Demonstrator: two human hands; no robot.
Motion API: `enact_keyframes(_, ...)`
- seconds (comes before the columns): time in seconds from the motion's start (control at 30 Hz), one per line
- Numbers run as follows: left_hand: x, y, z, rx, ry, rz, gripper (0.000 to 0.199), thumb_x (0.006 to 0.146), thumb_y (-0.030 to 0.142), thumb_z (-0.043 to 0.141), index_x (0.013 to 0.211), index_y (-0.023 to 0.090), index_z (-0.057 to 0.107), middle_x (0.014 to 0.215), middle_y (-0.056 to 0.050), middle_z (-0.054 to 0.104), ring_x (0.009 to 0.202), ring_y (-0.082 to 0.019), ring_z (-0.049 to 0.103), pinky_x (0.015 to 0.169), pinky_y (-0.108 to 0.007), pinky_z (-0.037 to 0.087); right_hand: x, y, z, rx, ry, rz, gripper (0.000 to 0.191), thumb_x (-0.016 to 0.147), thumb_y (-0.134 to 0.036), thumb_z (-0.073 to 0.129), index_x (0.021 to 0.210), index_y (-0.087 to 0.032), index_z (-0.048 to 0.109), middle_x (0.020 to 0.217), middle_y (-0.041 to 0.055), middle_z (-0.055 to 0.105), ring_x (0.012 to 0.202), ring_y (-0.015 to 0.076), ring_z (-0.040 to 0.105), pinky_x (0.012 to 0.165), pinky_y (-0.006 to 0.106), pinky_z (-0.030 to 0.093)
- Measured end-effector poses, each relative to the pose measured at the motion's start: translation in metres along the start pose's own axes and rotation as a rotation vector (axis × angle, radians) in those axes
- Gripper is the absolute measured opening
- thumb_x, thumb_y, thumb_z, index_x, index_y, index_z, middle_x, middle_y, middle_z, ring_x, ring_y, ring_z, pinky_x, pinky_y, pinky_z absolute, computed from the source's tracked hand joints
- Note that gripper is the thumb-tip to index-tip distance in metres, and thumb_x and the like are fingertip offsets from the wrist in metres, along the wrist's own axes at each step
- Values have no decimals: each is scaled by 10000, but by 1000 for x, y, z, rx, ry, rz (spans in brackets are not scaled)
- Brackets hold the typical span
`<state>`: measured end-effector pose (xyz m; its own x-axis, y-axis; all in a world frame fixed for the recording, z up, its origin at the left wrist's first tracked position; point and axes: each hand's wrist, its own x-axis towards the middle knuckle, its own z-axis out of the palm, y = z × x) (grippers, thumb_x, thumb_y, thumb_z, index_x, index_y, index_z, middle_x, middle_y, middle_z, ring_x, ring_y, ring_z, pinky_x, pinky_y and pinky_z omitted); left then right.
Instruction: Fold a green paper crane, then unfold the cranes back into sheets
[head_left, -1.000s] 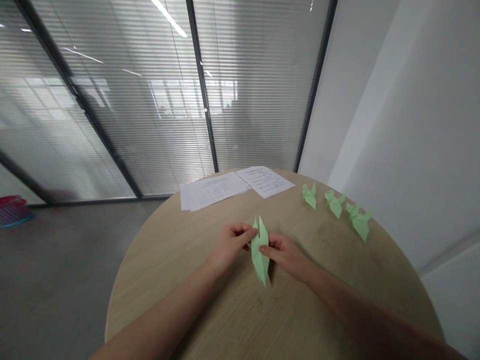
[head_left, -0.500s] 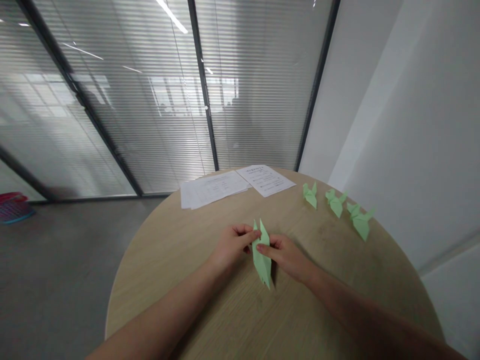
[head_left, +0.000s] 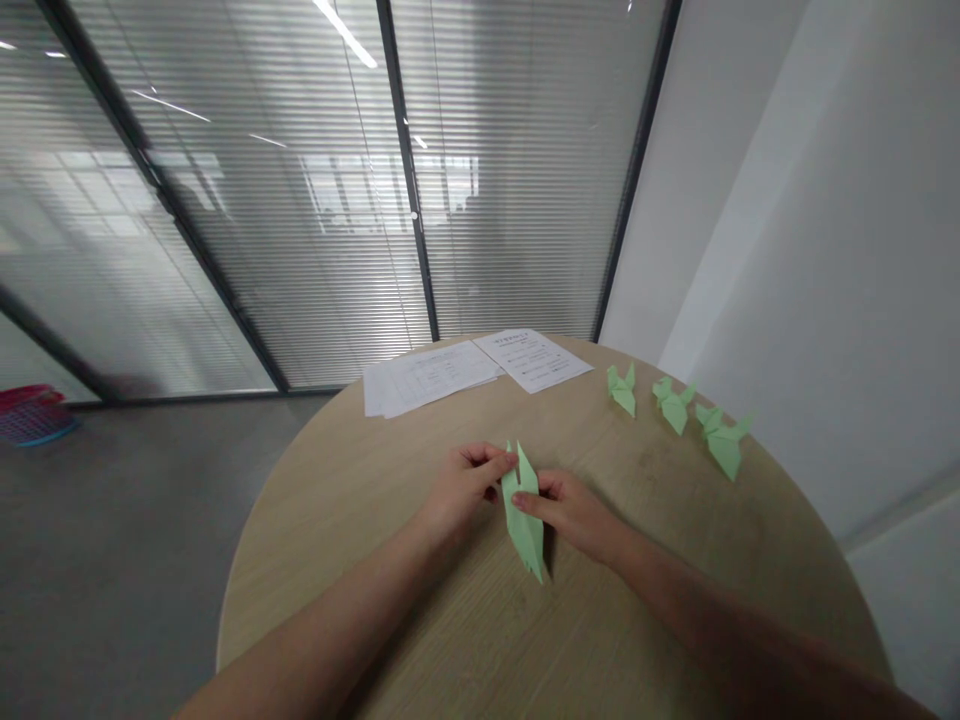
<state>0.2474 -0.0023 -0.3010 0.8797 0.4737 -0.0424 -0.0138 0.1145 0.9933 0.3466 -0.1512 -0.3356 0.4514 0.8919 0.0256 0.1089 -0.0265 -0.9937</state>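
A folded piece of light green paper (head_left: 525, 528) is held between my two hands over the middle of the table. Long and narrow, it has two upright points at its far end and a tapered end towards me. My left hand (head_left: 474, 478) pinches the left point near its top, thumb on the near face. On the right edge, my right hand (head_left: 564, 508) grips the paper with its thumb across the front. The fingers behind the paper are partly hidden.
Three folded green paper cranes (head_left: 622, 390) stand in a row near the right edge of the round wooden table (head_left: 337, 480). Printed sheets (head_left: 435, 378) lie at the far edge. A red and blue basket (head_left: 34, 415) is on the floor at left. A white wall (head_left: 847, 250) borders the right.
My left thumb has shifted slightly left and up along the paper's upper part, and the gap between the two points shows a little more. Both hands keep their grip.
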Motion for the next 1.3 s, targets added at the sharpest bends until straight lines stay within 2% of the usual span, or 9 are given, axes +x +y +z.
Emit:
enact_keyframes(0.2, 1, 7, -2, -12, 26, -3, 331, 662, 447, 867, 708, 163, 704, 648, -6, 627, 577, -113, 533, 504, -228, 378, -2, -6, 0, -16, -20, -2, 362, 812, -529, 727, 766, -172, 687, 683, 5, 589, 630, 143, 480, 635, 285, 357)
enact_keyframes(0.4, 1, 9, -3, -67, 28, -21, 371, 658, 474, 869, 704, 164, 671, 644, 5, 599, 590, -111, 536, 533, -226, 402, 0, -2, -1, -3, -17, 21, 344, 794, -513, 751, 752, -177, 690, 680, 5, 606, 621, 142, 496, 621, 280, 365)
enact_keyframes(0.6, 9, 11, -12, -125, 163, 64, 399, 656, 505, 868, 753, 172, 670, 744, 0, 616, 625, -98, 525, 520, -200, 382, -1, 0, -1, 108, -52, 76, 399, 745, -560, 803, 763, -171, 716, 701, 21, 657, 633, 150, 555, 631, 278, 423)
enact_keyframes(0.7, 10, 10, -14, -118, 54, 24, 419, 684, 540, 845, 808, 164, 707, 834, -36, 664, 660, -112, 555, 510, -203, 392, -1, 0, -3, 190, -6, 88, 471, 705, -621, 818, 786, -166, 725, 710, 18, 654, 631, 138, 547, 621, 263, 430)
enact_keyframes(0.77, 9, 9, -14, -106, -50, -6, 432, 680, 543, 848, 839, 159, 730, 838, -44, 672, 660, -120, 563, 501, -210, 397, -1, -1, -4, 262, 23, 107, 533, 664, -663, 832, 811, -162, 727, 695, 9, 636, 607, 126, 525, 599, 253, 419)
enact_keyframes(0.83, 8, 9, -14, -84, -103, 1, 423, 666, 520, 863, 846, 157, 743, 810, -39, 665, 651, -120, 557, 496, -213, 398, -2, -2, -5, 325, 18, 125, 584, 619, -687, 853, 822, -156, 721, 674, 0, 611, 583, 114, 498, 573, 243, 396)
enact_keyframes(1.13, 10, 6, -16, -18, -172, 91, 385, 657, 395, 883, 947, 184, 744, 790, -17, 670, 648, -117, 560, 515, -207, 408, -3, -5, -8, 336, -53, 155, 592, 605, -684, 868, 776, -152, 673, 642, -12, 587, 548, 100, 468, 547, 241, 376)
enact_keyframes(1.3, 9, 9, -16, -8, -214, 130, 308, 685, 340, 864, 881, 181, 689, 739, 1, 641, 618, -112, 547, 507, -210, 425, -2, -1, -9, 322, -59, 171, 564, 632, -652, 873, 777, -144, 677, 637, -13, 589, 536, 95, 472, 533, 235, 369)
